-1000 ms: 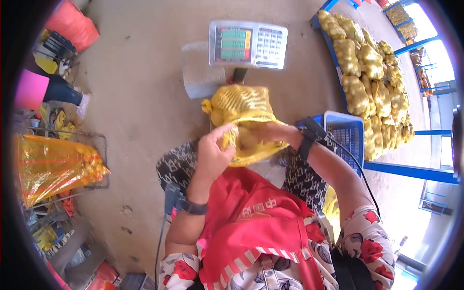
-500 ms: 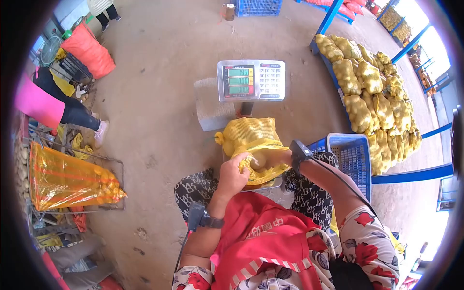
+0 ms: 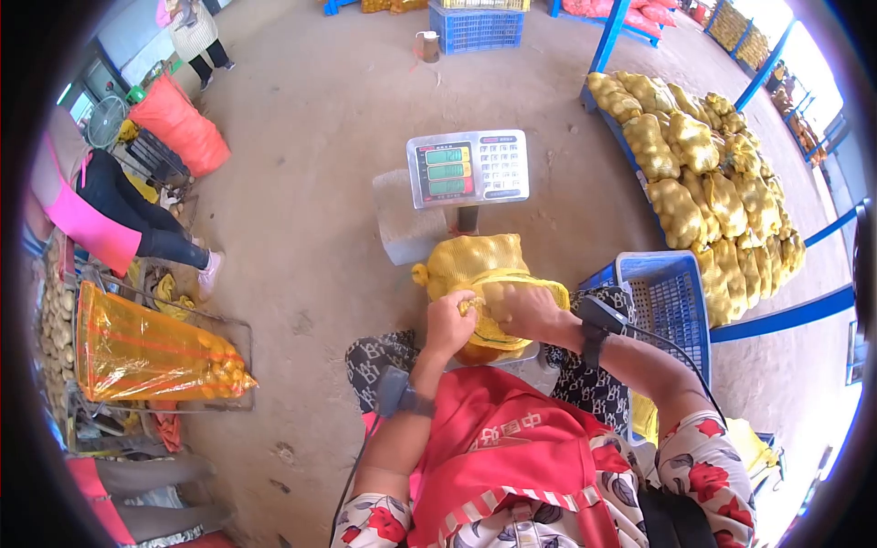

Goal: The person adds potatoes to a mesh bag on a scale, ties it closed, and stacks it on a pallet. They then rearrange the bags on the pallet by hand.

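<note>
A yellow mesh bag [image 3: 484, 340] filled with round produce, likely potatoes, stands between my knees with its mouth facing me. My left hand [image 3: 451, 321] is closed on the left side of its rim, bunching the netting. At the mouth is my right hand [image 3: 528, 312], fingers bent inward; what they hold, if anything, is hidden. Behind it, touching, lies another full yellow mesh bag [image 3: 475, 256], tied off at its left end. Both rest on a scale platform, mostly covered, below a digital scale display [image 3: 469, 168] with lit green readouts.
A blue plastic crate [image 3: 662, 265] stands by my right knee. Stacked full mesh bags [image 3: 699, 173] fill a blue-framed pallet at right. Left are an orange mesh bag [image 3: 160, 352] on a metal frame and a person in pink and dark trousers [image 3: 137, 205]. Another person [image 3: 196, 41] stands far back.
My right hand has come up out of the bag's mouth and moved toward my left hand, which keeps hold of the rim. The potato seen in the mouth is now covered. The readouts differ.
</note>
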